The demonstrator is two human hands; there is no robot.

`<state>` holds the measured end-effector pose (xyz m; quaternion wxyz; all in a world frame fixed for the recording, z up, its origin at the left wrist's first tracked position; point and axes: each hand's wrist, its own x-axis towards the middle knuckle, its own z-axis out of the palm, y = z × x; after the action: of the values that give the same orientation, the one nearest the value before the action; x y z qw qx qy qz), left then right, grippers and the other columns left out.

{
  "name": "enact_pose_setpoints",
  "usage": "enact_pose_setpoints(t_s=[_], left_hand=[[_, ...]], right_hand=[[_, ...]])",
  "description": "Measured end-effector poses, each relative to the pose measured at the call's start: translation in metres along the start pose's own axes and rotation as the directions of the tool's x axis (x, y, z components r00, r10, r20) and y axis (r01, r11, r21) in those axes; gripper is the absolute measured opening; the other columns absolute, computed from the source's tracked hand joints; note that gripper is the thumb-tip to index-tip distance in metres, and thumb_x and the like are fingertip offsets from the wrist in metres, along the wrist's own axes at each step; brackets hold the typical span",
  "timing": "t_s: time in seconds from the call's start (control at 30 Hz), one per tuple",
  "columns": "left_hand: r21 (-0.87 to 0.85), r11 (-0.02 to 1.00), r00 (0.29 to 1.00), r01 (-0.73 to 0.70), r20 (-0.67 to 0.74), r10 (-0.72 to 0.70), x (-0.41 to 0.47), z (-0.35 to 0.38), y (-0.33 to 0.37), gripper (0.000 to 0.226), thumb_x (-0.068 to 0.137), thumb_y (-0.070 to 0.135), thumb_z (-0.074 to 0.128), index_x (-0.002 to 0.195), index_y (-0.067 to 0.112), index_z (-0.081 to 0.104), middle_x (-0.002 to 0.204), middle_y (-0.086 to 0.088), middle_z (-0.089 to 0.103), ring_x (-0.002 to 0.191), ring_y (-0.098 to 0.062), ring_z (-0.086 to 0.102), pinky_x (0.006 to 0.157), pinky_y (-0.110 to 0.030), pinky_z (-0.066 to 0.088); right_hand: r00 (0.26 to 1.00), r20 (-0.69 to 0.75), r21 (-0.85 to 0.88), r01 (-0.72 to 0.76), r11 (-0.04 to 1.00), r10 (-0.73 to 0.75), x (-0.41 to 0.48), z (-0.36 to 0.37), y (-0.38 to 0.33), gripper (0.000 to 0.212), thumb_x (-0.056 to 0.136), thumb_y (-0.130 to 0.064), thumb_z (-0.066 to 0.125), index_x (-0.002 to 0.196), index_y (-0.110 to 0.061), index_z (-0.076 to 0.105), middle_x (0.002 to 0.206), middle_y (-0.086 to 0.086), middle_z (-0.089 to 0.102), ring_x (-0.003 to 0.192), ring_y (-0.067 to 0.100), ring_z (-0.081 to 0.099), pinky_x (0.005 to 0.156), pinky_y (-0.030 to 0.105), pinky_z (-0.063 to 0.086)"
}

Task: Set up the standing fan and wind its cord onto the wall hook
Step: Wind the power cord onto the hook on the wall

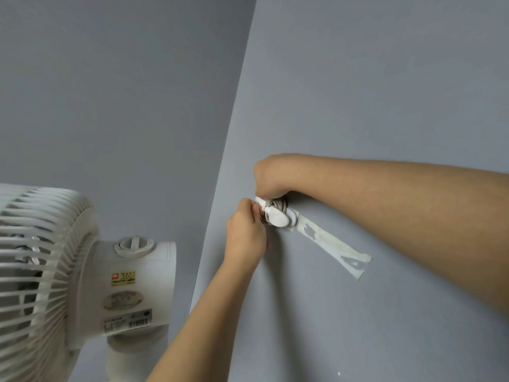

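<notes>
grey painted wall (pixel 371 78) is seen across the whole frame, with a corner seam (pixel 234 106) running from top centre down to lower left. bare wall is left open above and below the arms; the lower left is crowded by the standing fan (pixel 143 285), close beside the seam.

wall hook (pixel 278 217): white, rounded cap, fixed at mid-frame just right of the seam. a worn strip of tape (pixel 336 249), patchy and torn at its edges, is stuck from the hook toward the lower right.

cord (pixel 279 204): pale grey, wound in several tight turns behind the hook's cap, against the wall.

left hand (pixel 245 235): raised from bottom centre, fingers curled, the cord pinched at the left edge of the coil.

right hand (pixel 272 175): reached in from the right edge, curled down onto the top of the coil; its fingers are hidden, so a grip cannot be told.

fan: white, dusty slatted grille (pixel 33 257) cut by the left edge, motor housing with a round knob (pixel 135 245) on top and stickers (pixel 124 278) on its side.
</notes>
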<state>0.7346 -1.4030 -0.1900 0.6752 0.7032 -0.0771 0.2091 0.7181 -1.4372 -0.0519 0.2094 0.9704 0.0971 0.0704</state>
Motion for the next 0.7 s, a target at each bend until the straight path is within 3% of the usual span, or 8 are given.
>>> enact_pose_setpoints(t_s=[0.13,0.23,0.33,0.43,0.53,0.7], left_hand=[[-0.036,0.999,0.999,-0.017,0.048,0.018,-0.001,-0.003,-0.003,0.027,0.101,0.025,0.034,0.092,0.005,0.049,0.074,-0.003,0.053,0.041,-0.017,0.052,0.045,-0.029,0.042],[-0.021,1.0,1.0,0.001,0.003,-0.001,0.003,0.002,-0.004,0.026,0.1,0.018,0.03,0.086,0.004,0.047,0.071,-0.005,0.052,0.04,-0.017,0.051,0.047,-0.029,0.041],[-0.06,0.998,1.0,0.025,-0.01,-0.026,0.002,0.001,-0.003,0.025,0.098,0.014,0.028,0.08,0.008,0.044,0.071,-0.008,0.051,0.04,-0.017,0.05,0.043,-0.026,0.039],[-0.061,0.998,1.0,0.009,0.017,-0.008,-0.004,-0.001,-0.002,0.026,0.101,0.023,0.034,0.084,0.009,0.047,0.07,-0.004,0.051,0.038,-0.015,0.05,0.039,-0.022,0.038],[-0.044,0.999,0.999,0.033,-0.022,-0.034,-0.003,0.001,0.001,0.026,0.1,0.019,0.032,0.083,0.008,0.048,0.071,-0.004,0.052,0.04,-0.017,0.05,0.043,-0.026,0.04],[0.019,0.995,0.995,0.101,-0.014,-0.101,-0.011,-0.007,0.014,0.029,0.095,0.007,0.026,0.089,0.005,0.054,0.071,-0.003,0.052,0.044,-0.019,0.052,0.038,-0.021,0.038]], right_hand=[[0.998,0.043,-0.146,-0.046,0.988,0.052,0.005,0.004,-0.008,0.027,0.099,-0.014,0.039,0.114,-0.005,0.06,0.121,0.008,0.061,0.084,0.023,0.048,0.051,0.025,0.035],[0.999,0.021,-0.189,-0.033,0.981,0.038,0.009,0.005,-0.006,0.016,0.097,-0.018,0.041,0.1,-0.012,0.056,0.114,0.006,0.061,0.084,0.024,0.051,0.067,0.029,0.04],[0.998,0.011,-0.159,-0.058,0.986,0.061,0.012,0.007,-0.003,0.021,0.096,-0.019,0.042,0.107,-0.012,0.059,0.114,0.005,0.061,0.086,0.024,0.052,0.072,0.03,0.04],[0.998,-0.038,-0.116,-0.062,0.991,0.058,0.009,0.009,0.0,0.02,0.095,-0.021,0.045,0.107,-0.013,0.06,0.109,0.004,0.061,0.084,0.025,0.052,0.07,0.03,0.04],[0.995,-0.092,-0.032,-0.04,0.999,0.037,0.002,0.01,0.005,0.024,0.096,-0.031,0.049,0.105,-0.012,0.059,0.099,0.006,0.055,0.084,0.027,0.049,0.07,0.031,0.039],[0.988,-0.143,0.147,-0.032,0.989,0.054,-0.007,0.008,0.014,0.039,0.097,-0.039,0.044,0.112,-0.006,0.06,0.118,0.015,0.06,0.103,0.033,0.058,0.075,0.029,0.041]])
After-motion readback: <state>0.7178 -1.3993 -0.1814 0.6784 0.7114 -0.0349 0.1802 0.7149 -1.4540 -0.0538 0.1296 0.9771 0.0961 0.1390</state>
